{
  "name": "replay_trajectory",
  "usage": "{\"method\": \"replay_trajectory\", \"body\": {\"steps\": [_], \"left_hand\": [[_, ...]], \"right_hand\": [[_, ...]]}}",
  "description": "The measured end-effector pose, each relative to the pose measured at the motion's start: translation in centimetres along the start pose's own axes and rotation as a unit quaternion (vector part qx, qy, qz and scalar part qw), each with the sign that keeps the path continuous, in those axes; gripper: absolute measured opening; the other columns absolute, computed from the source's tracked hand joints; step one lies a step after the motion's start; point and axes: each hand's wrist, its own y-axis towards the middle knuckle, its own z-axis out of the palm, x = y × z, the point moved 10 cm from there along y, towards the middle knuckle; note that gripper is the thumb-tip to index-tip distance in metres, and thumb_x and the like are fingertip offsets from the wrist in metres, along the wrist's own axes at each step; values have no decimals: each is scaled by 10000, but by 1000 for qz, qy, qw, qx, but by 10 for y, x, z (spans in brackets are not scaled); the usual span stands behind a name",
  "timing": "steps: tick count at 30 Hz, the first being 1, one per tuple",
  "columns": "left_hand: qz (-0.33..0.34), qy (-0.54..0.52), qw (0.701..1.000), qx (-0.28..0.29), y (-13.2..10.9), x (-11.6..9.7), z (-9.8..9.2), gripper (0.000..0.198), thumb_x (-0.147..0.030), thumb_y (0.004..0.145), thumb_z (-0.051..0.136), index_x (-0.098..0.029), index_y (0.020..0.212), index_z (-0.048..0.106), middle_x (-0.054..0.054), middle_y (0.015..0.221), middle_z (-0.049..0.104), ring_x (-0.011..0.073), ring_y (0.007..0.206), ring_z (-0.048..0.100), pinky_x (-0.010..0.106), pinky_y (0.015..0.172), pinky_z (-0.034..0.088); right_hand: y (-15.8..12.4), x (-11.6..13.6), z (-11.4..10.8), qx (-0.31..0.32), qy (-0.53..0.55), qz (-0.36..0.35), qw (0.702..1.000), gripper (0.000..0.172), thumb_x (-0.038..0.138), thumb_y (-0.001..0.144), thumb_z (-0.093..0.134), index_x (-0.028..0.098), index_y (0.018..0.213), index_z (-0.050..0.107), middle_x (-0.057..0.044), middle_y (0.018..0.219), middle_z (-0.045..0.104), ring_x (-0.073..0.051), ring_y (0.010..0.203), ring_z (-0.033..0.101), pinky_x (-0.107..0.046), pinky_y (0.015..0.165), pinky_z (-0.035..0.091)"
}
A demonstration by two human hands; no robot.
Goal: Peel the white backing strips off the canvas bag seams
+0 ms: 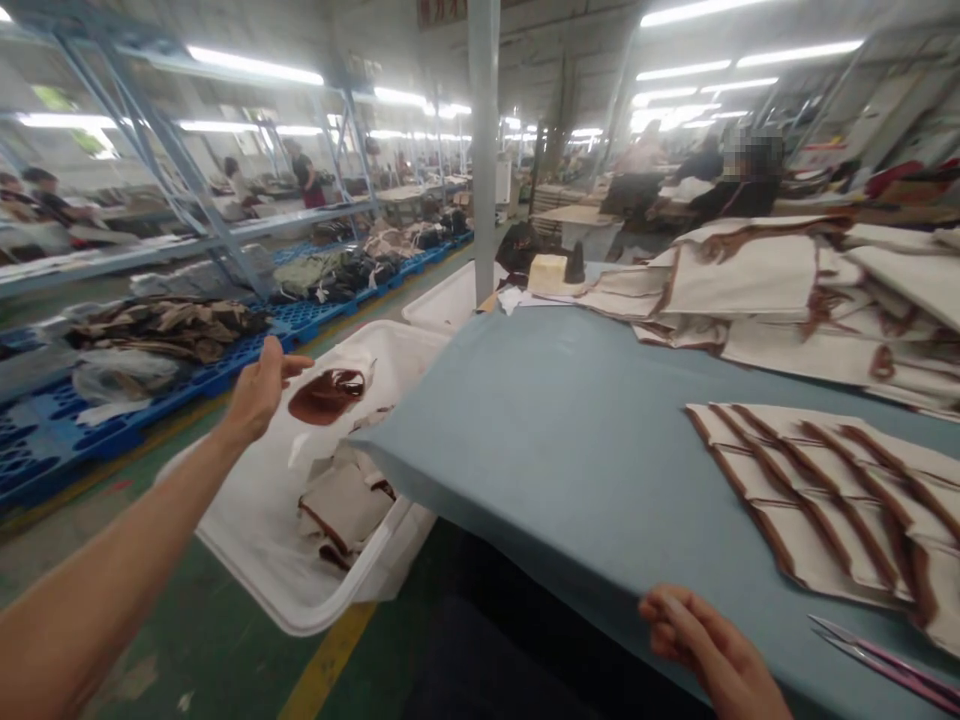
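My left hand (262, 388) reaches out over a white plastic bin (247, 545), fingers stretched and nothing held in them. Just off its fingertips is a rounded brown piece (324, 397); whether it is in the air or resting against the bin wall I cannot tell. Lower in the bin lie cream fabric pieces (345, 500) with brown edging. My right hand (701, 640) is closed at the front edge of the blue-grey covered table (525, 430), its fingers curled and nothing visible in them. To its right lie pink-handled thread snips (885, 665).
Overlapping cream pieces with brown binding (825, 500) lie on the table's right, with a larger pile (750, 280) behind. A grey post (484, 140) rises at the far corner. Blue pallets (300, 325) with fabric heaps stand left. Other people work in the background.
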Motion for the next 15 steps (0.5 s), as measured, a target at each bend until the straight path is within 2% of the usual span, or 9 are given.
{"method": "replay_trajectory", "body": {"steps": [2,3,6,10,12,15], "left_hand": [[-23,-55,998,7,-17,1,27,859,-607,1109,69,-6,1134,681,159,1181,785,272,1123,726,364,937,608],[-30,-78,996,22,-26,-3,44,884,-615,1094,54,10,1121,679,180,1176,793,268,1102,735,343,919,612],[-30,-133,988,78,-50,-36,105,838,-735,1014,257,-28,1017,708,197,1087,822,272,955,769,341,845,630],[22,-179,966,184,-84,-107,198,690,-781,857,543,-128,873,767,119,840,828,277,788,751,363,794,612],[60,-200,947,246,-103,-144,245,625,-764,816,602,-170,837,794,85,783,818,279,779,747,358,802,600],[101,-219,919,312,-129,-188,299,627,-805,755,604,-211,759,805,69,742,807,285,760,752,346,768,601]], "right_hand": [[0,4,1,4,2,-7,1000,560,768,798,720,213,780,789,-64,718,711,-230,669,650,-354,708,617],[0,7,3,9,1,-11,1000,558,760,814,712,206,779,777,-59,717,707,-223,664,644,-349,699,604],[-5,19,9,26,-11,-31,999,546,719,895,645,186,801,720,-50,738,702,-198,666,646,-326,697,573],[-7,38,13,45,-93,-70,992,500,616,989,455,177,842,645,-68,794,737,-171,649,670,-298,674,566],[-2,44,-3,11,-139,-74,987,444,549,988,466,179,822,647,-50,761,730,-164,650,672,-269,642,546],[7,59,-50,-83,-237,-74,965,330,433,980,522,186,812,661,-17,697,695,-164,642,647,-262,637,497]]}}
